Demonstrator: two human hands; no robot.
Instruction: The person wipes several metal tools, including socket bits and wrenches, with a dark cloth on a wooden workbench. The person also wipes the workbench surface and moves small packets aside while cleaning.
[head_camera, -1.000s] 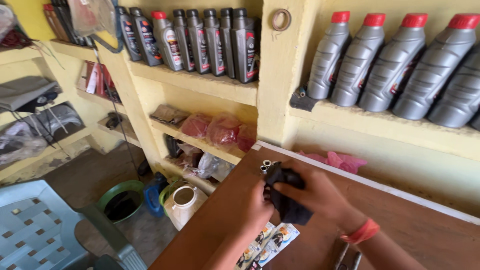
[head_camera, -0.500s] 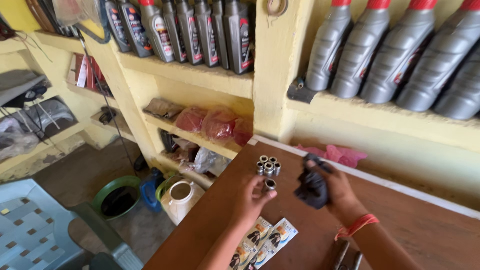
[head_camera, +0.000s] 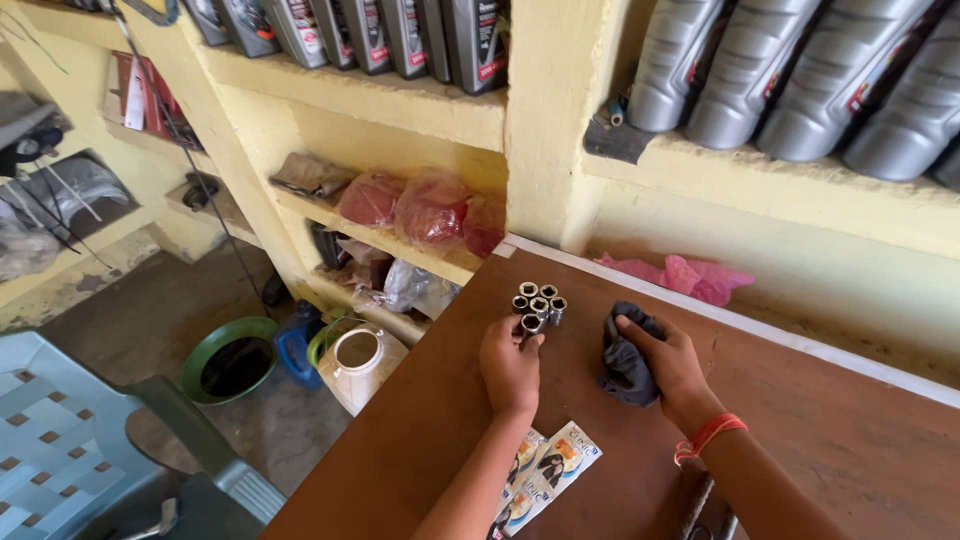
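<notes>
While the right hand (head_camera: 668, 362) is pressing a soft dark rag (head_camera: 625, 360) flat, the left hand (head_camera: 510, 365) is pinching a small, hard, likely slippery steel socket (head_camera: 531, 323) by its sides between closed fingertips.

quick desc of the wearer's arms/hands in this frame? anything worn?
Two bare forearms, no sleeves or gloves in view. The left hand shows no rings or bands. The right hand has a red-orange band around the wrist, several thin strands. No watch visible.

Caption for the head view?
Left hand at metal sockets; right hand presses dark rag on brown table.
</notes>
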